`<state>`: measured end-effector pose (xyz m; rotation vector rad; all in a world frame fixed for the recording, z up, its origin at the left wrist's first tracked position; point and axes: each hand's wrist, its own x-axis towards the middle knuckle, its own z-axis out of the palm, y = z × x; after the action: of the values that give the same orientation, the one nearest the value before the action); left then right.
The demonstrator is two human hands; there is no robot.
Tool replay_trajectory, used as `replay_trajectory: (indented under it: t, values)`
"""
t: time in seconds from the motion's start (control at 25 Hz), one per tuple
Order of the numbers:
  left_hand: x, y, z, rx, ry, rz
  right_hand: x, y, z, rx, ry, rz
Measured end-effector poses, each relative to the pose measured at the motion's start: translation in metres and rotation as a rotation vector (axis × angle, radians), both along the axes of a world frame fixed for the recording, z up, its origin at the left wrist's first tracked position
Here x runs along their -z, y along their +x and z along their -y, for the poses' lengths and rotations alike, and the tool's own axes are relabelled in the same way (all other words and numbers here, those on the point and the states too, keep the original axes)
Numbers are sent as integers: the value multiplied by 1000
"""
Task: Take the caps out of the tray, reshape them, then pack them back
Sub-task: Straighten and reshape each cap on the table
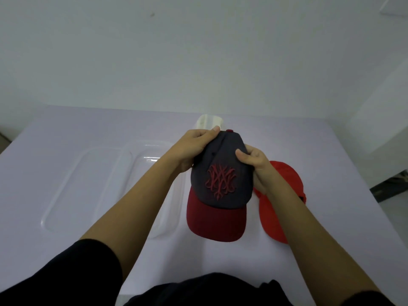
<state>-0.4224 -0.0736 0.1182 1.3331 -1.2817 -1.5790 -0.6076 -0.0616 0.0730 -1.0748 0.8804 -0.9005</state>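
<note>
Pinching navy-and-maroon cap (220,184) by crown between curled fingers of left hand (194,151) and right hand (257,166), above worktop (220,259). Noted right of right fingers: red cap (284,180). Left of left fingers: clear tray (72,186).

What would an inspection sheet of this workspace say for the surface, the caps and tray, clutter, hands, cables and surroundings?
Surface: white table, smooth, no marks seen.
Job's things: navy cap with dark red brim, held above the table; red cap lying on the table at right; clear tray at left, no cap seen in it.
Clutter: cream object behind the navy cap, mostly hidden, cannot identify.
Hands: left hand and right hand each grip one side of the navy cap's crown.
Cables: nothing seen.
Surroundings: pale wall; dark floor strip at right.
</note>
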Motion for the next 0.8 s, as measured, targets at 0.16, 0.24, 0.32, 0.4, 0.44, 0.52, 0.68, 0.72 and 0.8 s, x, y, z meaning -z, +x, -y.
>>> replay_trajectory:
  t: [0.16,0.24,0.32,0.4,0.44,0.52,0.68,0.72,0.8]
  values:
    - [24,24,0,250,96,158,34,-9,3,44,61,-36]
    - [49,24,6,274,83,331,54,-6,5,9,82,-250]
    - [80,21,12,277,92,469,77,-5,9,-36,118,-454]
    - [108,16,15,290,99,571,97,-5,11,-64,145,-613]
    - [121,14,15,287,103,596,108,-6,12,-63,164,-650]
    - [134,9,15,261,96,643,122,-6,13,-33,198,-671]
    - [125,18,19,86,-89,772,116,-23,15,62,90,-805]
    - [121,25,20,9,-116,795,117,-32,17,85,61,-829]
    - [118,37,20,-60,-31,797,118,-45,19,91,59,-840]
